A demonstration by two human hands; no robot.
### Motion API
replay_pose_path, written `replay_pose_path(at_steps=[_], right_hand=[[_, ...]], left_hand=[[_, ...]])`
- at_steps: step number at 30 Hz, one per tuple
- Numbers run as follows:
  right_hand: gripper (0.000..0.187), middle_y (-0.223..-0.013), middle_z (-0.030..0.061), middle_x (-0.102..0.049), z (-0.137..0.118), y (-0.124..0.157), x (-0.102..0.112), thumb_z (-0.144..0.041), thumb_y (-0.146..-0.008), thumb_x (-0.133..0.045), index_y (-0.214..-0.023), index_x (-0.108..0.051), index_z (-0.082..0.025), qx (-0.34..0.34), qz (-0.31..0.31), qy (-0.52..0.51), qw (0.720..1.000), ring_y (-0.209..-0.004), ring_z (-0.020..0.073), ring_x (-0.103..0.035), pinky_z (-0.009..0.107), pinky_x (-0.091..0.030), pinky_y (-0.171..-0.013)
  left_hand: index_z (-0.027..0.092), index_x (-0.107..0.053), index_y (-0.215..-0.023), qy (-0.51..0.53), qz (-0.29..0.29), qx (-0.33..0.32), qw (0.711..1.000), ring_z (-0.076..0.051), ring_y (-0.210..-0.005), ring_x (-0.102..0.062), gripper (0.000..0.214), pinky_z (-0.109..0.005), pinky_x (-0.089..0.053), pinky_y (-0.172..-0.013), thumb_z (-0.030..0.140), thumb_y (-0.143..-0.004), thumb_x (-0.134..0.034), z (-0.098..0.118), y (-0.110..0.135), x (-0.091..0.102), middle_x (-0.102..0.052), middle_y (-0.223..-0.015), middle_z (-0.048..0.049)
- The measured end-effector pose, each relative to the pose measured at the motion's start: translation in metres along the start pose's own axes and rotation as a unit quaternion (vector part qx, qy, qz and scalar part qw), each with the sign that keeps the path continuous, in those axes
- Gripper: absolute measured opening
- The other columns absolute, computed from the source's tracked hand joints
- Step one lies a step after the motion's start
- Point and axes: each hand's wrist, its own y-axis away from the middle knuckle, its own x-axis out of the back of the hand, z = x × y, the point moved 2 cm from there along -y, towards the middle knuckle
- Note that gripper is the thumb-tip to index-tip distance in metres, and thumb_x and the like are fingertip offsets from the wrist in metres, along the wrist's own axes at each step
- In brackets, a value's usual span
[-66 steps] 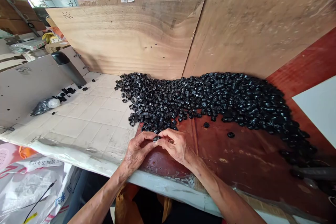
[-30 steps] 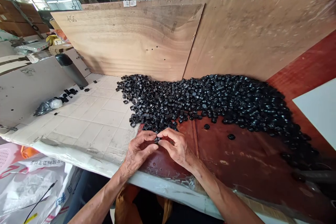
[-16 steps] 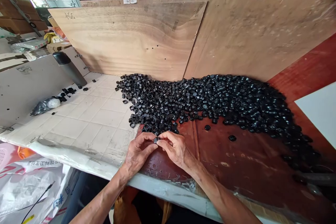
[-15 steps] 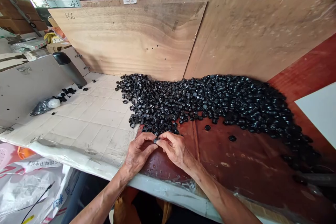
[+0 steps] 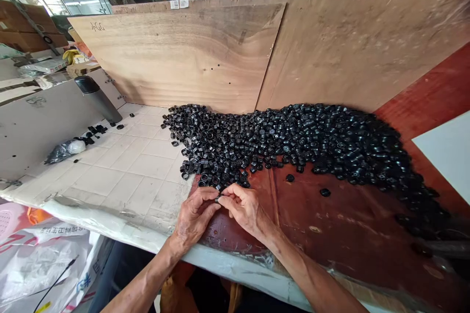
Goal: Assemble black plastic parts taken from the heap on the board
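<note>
Fingertips of my left hand (image 5: 194, 212) and my right hand (image 5: 244, 208) meet over the near edge of the pile. Between them they pinch a small black plastic cap (image 5: 217, 200), mostly covered by the fingers. Just beyond lies a long heap of black plastic caps (image 5: 271, 132), ring-like on the left and more rounded and closed on the right. Two loose caps, a nearer one (image 5: 324, 192) and a farther one (image 5: 290, 178), rest apart on the dark red board (image 5: 293, 234).
A plywood panel (image 5: 183, 54) stands behind the heap. On the white tiled surface (image 5: 132, 171) at left are a dark bottle (image 5: 98, 100), a knotted plastic bag (image 5: 60, 151) and scattered black bits. White sacks (image 5: 40, 264) lie below the table's front edge (image 5: 110, 220).
Both hands stay together at nearly the same spot, with the cap turned slightly and more hidden by the fingers. The view has shifted a little; the heap looks unchanged.
</note>
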Motion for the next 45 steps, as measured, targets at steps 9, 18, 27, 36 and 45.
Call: replay_pose_path(at_steps=[9, 18, 27, 36, 45], right_hand=[[0.021, -0.061, -0.0040, -0.054, -0.002, 0.000, 0.002, -0.029, -0.094, -0.061, -0.075, -0.061, -0.021, 0.010, -0.023, 0.037, 0.999, -0.054, 0.0125, -0.050, 0.023, -0.038, -0.053], [0.011, -0.083, 0.0030, -0.067, -0.010, -0.001, 0.010, -0.020, -0.091, -0.066, -0.096, -0.076, -0.020, 0.120, -0.021, 0.060, 0.991, -0.071, 0.0169, -0.062, 0.027, -0.047, -0.065], [0.024, -0.103, 0.0060, -0.074, -0.005, -0.003, 0.007, -0.007, -0.090, -0.059, -0.102, -0.074, -0.022, 0.193, 0.000, 0.031, 0.981, -0.094, 0.0195, -0.072, 0.031, -0.057, -0.086], [0.030, -0.104, 0.0041, -0.074, -0.010, -0.001, 0.008, -0.005, -0.089, -0.058, -0.109, -0.068, -0.025, 0.216, 0.014, 0.042, 0.975, -0.097, 0.0198, -0.071, 0.032, -0.057, -0.090], [0.014, -0.084, 0.0019, -0.070, 0.007, -0.003, 0.002, -0.027, -0.100, -0.064, -0.112, -0.067, -0.022, 0.183, 0.039, 0.082, 0.979, -0.070, 0.0163, -0.064, 0.026, -0.054, -0.070]], left_hand=[[0.023, -0.074, -0.105, 0.025, 0.016, 0.014, 0.999, -0.019, -0.101, -0.076, 0.013, -0.031, -0.064, -0.087, 0.023, -0.092, -0.077, -0.003, 0.000, -0.001, -0.076, -0.110, -0.0060], [0.020, -0.076, -0.099, 0.126, 0.027, 0.110, 0.986, -0.019, -0.099, -0.073, 0.017, -0.033, -0.061, -0.093, 0.027, -0.085, -0.085, -0.004, -0.001, 0.000, -0.075, -0.106, -0.0058], [0.021, -0.077, -0.093, 0.171, 0.028, 0.132, 0.976, -0.020, -0.097, -0.072, 0.017, -0.034, -0.059, -0.094, 0.027, -0.081, -0.087, -0.005, -0.004, -0.002, -0.076, -0.100, -0.0044], [0.020, -0.076, -0.092, 0.245, 0.017, 0.224, 0.943, -0.017, -0.096, -0.071, 0.023, -0.029, -0.057, -0.094, 0.026, -0.076, -0.091, -0.005, -0.005, 0.001, -0.077, -0.101, -0.0026], [0.020, -0.076, -0.099, 0.159, 0.011, 0.110, 0.981, -0.020, -0.101, -0.070, 0.018, -0.035, -0.059, -0.096, 0.030, -0.086, -0.084, -0.002, -0.004, -0.004, -0.074, -0.105, -0.0061]])
